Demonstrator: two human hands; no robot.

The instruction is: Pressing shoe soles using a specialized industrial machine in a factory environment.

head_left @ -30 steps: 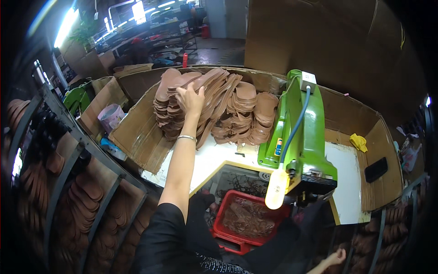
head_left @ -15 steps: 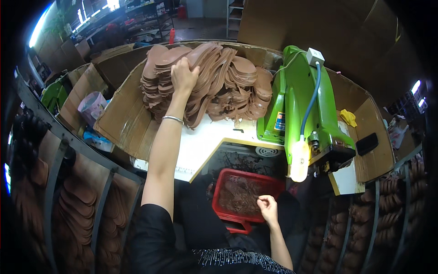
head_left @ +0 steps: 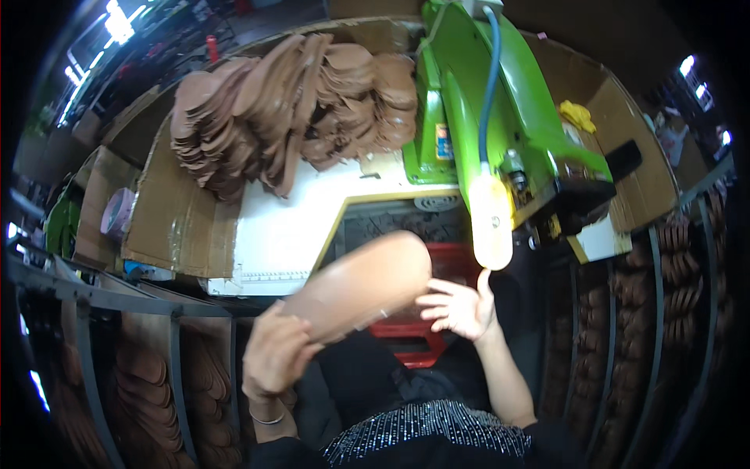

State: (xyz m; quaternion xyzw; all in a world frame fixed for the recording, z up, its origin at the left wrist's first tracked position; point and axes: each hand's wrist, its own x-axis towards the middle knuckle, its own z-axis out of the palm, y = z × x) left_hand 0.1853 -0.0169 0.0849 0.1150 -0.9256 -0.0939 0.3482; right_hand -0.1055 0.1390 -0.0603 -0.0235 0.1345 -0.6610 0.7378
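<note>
My left hand (head_left: 275,353) grips one end of a tan, oval shoe insole (head_left: 361,286) and holds it close in front of me, tilted up to the right. My right hand (head_left: 459,306) is beside the insole's far end, fingers spread, fingertips touching or almost touching it. A large heap of similar brown insoles (head_left: 281,109) lies at the back of the white work surface (head_left: 289,227), walled by cardboard (head_left: 176,223). Under the insole a red tray (head_left: 410,336) is partly hidden.
A green machine (head_left: 500,117) with a blue cable and a pale lamp head (head_left: 491,223) stands at the right. Metal racks hold stacked brown insoles at lower left (head_left: 148,391) and right (head_left: 672,266). A yellow cloth (head_left: 576,116) and a black object (head_left: 623,159) lie behind the machine.
My left hand has come back from the insole heap carrying one insole toward me. My right hand has risen from the red tray to meet it. The view has tilted down.
</note>
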